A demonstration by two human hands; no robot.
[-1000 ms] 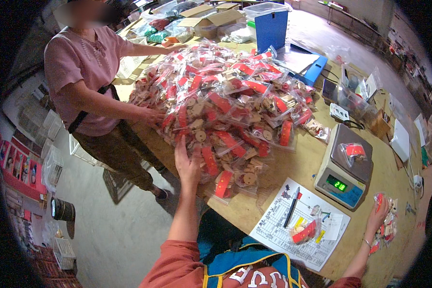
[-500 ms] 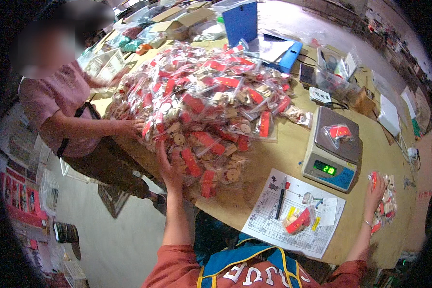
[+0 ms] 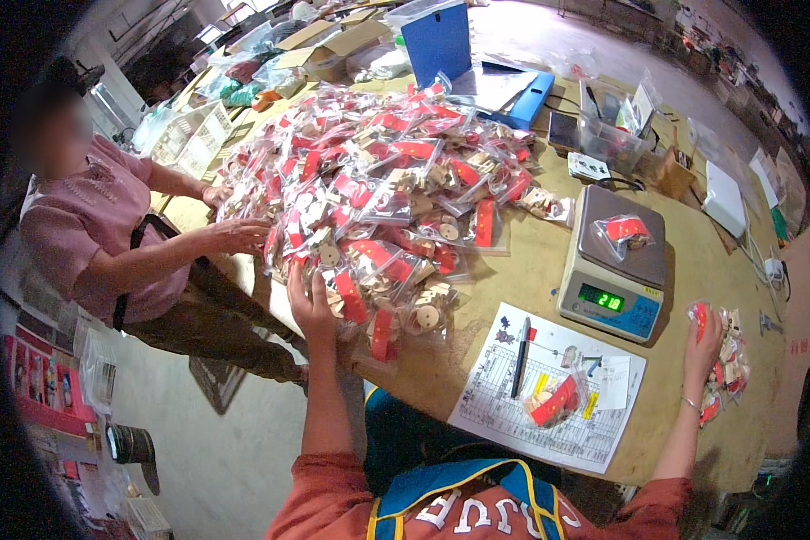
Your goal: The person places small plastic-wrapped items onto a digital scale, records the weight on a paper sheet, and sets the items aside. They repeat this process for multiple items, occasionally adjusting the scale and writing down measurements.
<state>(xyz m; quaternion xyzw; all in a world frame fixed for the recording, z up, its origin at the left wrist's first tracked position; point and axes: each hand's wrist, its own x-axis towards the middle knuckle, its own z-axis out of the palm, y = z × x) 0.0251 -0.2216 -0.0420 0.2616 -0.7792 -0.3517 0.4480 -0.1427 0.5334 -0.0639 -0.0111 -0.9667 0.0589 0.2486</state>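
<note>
At the near left edge of a big heap of clear plastic bags of wooden pieces and red cards (image 3: 369,193), my left hand (image 3: 311,310) is open, its fingers apart and touching the bags. Far to the right, my right hand (image 3: 704,346) is closed on a bag with a red card (image 3: 698,315), beside a small pile of similar bags (image 3: 732,360). The palm hides part of that bag. One bag (image 3: 625,231) lies on the plate of a digital scale (image 3: 594,297) with a lit green display. Another bag (image 3: 556,400) rests on a printed sheet (image 3: 486,423).
Across the heap's left side stands a co-worker (image 3: 90,225) with both hands at the bags. A black pen (image 3: 521,360) lies on the sheet. Behind are a blue folder (image 3: 436,45), a clear bin (image 3: 607,139), a phone (image 3: 563,131) and cardboard boxes (image 3: 333,49).
The co-worker has leaned back to the left, both hands now showing at the heap. My left hand's fingers are spread further. My right hand stays by the small pile.
</note>
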